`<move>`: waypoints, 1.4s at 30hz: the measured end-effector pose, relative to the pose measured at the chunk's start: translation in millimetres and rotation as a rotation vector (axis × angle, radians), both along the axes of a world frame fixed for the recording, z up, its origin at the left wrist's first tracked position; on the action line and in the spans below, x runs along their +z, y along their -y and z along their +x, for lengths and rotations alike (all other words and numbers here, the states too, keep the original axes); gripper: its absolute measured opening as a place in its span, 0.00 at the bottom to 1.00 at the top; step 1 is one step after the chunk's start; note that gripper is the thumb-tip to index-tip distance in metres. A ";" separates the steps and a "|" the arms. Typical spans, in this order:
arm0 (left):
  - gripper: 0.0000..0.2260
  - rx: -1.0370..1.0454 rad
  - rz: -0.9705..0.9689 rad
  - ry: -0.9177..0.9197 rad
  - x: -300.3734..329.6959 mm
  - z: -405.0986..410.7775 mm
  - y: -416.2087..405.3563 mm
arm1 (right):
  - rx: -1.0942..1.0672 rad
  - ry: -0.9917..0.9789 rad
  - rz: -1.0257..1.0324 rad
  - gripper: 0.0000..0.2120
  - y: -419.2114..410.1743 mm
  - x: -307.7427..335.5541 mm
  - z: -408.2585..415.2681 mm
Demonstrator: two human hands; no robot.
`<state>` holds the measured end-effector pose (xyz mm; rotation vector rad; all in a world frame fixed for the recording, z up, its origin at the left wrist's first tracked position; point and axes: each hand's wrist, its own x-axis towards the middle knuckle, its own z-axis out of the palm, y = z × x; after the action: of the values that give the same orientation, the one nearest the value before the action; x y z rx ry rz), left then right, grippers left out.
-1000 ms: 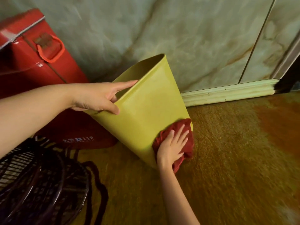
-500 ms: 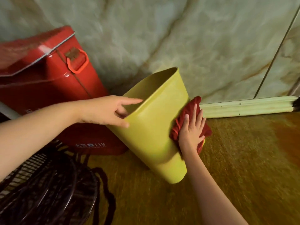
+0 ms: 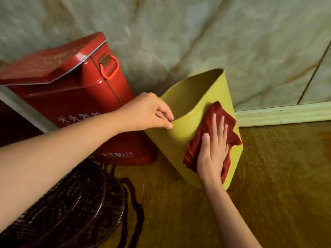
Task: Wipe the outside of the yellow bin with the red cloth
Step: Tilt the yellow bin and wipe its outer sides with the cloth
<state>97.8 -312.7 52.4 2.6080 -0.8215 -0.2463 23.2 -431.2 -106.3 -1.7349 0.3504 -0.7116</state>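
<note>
I count two hands of mine in view: my left hand [image 3: 148,113] and my right hand [image 3: 213,151]. There is one yellow bin [image 3: 180,138] and one red cloth [image 3: 215,119]. I see one red metal box [image 3: 71,97], with one orange loop handle [image 3: 112,68] on the side that faces me. One dark wire fan guard [image 3: 71,208] sits at the lower left. One pale skirting board [image 3: 283,114] runs along the one marbled wall [image 3: 179,33]. On the cloth I can count four of my fingers [image 3: 214,120] and one thumb.
</note>
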 end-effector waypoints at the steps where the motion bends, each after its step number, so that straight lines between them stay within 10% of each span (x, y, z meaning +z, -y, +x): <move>1: 0.06 -0.025 -0.018 0.021 1.4 -2.4 12.2 | -0.024 0.039 -0.042 0.22 0.1 6.6 -2.9; 7: 0.10 -0.188 -0.141 0.184 3.7 -14.0 89.1 | -0.154 0.259 -0.007 0.20 59.0 18.8 1.1; 10: 0.01 -0.341 0.175 0.136 -5.9 -8.8 59.6 | -0.091 0.254 0.040 0.21 75.9 14.3 1.1; 13: 0.21 -0.212 0.191 0.126 -20.3 -6.4 28.4 | -0.105 0.223 0.122 0.22 75.5 16.7 0.2; 17: 0.20 -0.209 0.079 0.147 -7.1 -11.1 63.2 | -0.245 0.215 -0.059 0.26 50.8 22.6 -6.7; 20: 0.05 -0.280 0.185 -0.161 11.0 -7.5 79.3 | -0.185 0.109 -0.239 0.25 26.7 18.1 -17.2; 26: 0.23 -0.307 0.058 -0.597 16.7 -3.8 60.6 | -0.169 0.017 -0.348 0.29 42.1 7.1 -9.5; 33: 0.20 -0.237 -0.010 -0.495 17.4 11.3 60.3 | -0.250 -0.199 -0.082 0.31 45.4 -42.3 -21.8; 36: 0.03 -0.284 0.195 -0.220 17.6 14.8 30.2 | -0.304 -0.313 0.129 0.32 42.7 -62.9 -30.0; 42: 0.19 -0.282 0.228 0.265 4.7 -3.7 30.8 | -0.349 -0.351 0.308 0.25 49.2 -39.6 -21.8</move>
<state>94.2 -343.5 57.1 2.7673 -1.3272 -0.0741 1.4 -480.4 -145.9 -1.5132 0.9719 -0.5582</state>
